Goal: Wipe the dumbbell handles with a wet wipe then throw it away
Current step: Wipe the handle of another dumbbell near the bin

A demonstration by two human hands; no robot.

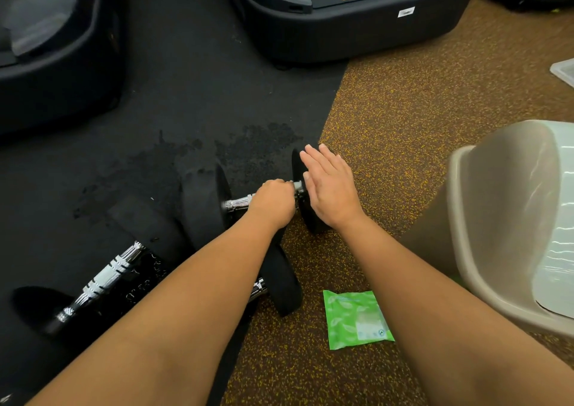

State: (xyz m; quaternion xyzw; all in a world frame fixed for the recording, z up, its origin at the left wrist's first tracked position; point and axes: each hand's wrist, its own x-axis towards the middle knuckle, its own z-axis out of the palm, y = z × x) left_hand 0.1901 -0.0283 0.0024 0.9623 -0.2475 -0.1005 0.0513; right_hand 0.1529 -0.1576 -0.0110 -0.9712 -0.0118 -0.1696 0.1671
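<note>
I count two dumbbells on the floor. On the far dumbbell [217,200] the left hand [273,202] is closed around the chrome handle [237,204], a sliver of white wet wipe [296,184] showing at its knuckles. The right hand [329,188] lies flat, fingers spread, against that dumbbell's right plate. The near dumbbell [102,278] is untouched. One green wipes packet [357,318]; I cannot read its print. One lined bin [509,219] sits at right.

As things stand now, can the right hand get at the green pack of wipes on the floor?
Probably yes. The right hand is flat and open against the dumbbell's end plate, holding nothing. The green pack of wipes lies uncovered on the speckled floor just beside the right forearm, with nothing between.
</note>
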